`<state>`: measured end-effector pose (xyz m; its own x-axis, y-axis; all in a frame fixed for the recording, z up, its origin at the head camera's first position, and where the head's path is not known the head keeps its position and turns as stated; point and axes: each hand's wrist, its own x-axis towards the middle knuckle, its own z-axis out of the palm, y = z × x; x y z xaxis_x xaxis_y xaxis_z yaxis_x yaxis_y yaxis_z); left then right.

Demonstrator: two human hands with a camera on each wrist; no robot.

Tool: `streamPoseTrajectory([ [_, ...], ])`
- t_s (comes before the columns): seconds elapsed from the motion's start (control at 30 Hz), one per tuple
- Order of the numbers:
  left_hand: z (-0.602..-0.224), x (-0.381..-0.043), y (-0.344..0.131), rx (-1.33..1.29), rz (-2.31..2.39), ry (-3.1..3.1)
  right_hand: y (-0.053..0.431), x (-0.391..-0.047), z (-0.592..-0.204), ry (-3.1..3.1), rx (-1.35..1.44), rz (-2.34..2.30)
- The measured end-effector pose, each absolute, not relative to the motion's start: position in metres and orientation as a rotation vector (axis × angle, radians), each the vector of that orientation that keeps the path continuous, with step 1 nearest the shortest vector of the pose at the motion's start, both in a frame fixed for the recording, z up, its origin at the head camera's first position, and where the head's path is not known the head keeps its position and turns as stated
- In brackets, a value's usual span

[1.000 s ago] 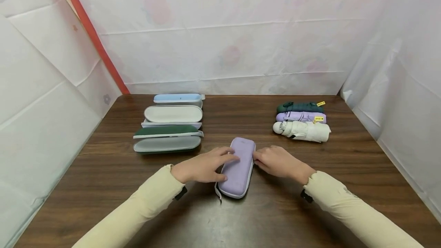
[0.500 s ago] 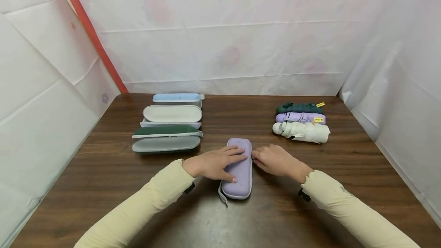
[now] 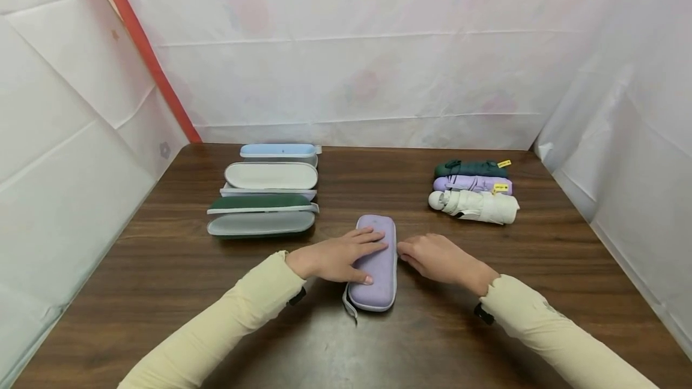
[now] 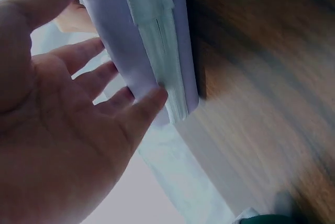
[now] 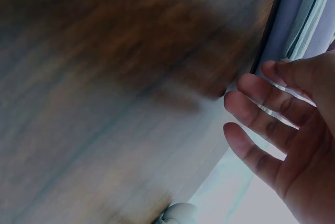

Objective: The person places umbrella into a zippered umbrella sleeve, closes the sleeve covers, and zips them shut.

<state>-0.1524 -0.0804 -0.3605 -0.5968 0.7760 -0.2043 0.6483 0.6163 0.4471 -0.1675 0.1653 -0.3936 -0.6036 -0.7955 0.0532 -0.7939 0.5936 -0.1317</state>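
Observation:
A lilac zip case (image 3: 378, 287) lies lengthwise before me, lid down, with a pale zipper (image 4: 165, 62) around its side. Spread across the lid is my left hand (image 3: 337, 257), its fingers fairly straight and resting on the case. At the case's right side, my right hand (image 3: 435, 257) has thumb and forefinger together at the zipper (image 5: 309, 17). They appear to pinch the zipper pull, which the fingers hide. The other fingers of that hand are loosely bent. A wrist strap (image 3: 350, 305) sticks out at the case's lower left.
At the back left, a blue case (image 3: 278, 150), a white-lined case (image 3: 270, 176) and a dark green case (image 3: 262, 203) lie unzipped. Three folded umbrellas lie back right: dark green (image 3: 470, 168), lilac (image 3: 459, 183) and white (image 3: 481, 207). Curtains border the table (image 3: 162, 293).
The case has turned a little straighter and shifted slightly left at its far end. My left hand has moved right, further onto the lid. The right hand stays beside the zipper, its wrist shifting slightly.

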Motion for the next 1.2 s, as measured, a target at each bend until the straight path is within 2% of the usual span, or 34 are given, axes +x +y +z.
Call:
streamPoseTrajectory([
  [0.87, -0.363, -0.147, -0.077, 1.146, 0.526, 2.479, 0.164, -0.125, -0.392, 2.631, -1.512, -0.29],
  [1.2, -0.345, -0.159, -0.073, 1.139, 0.34, 2.384, 0.164, -0.113, -0.392, 2.642, -1.599, -0.222],
])
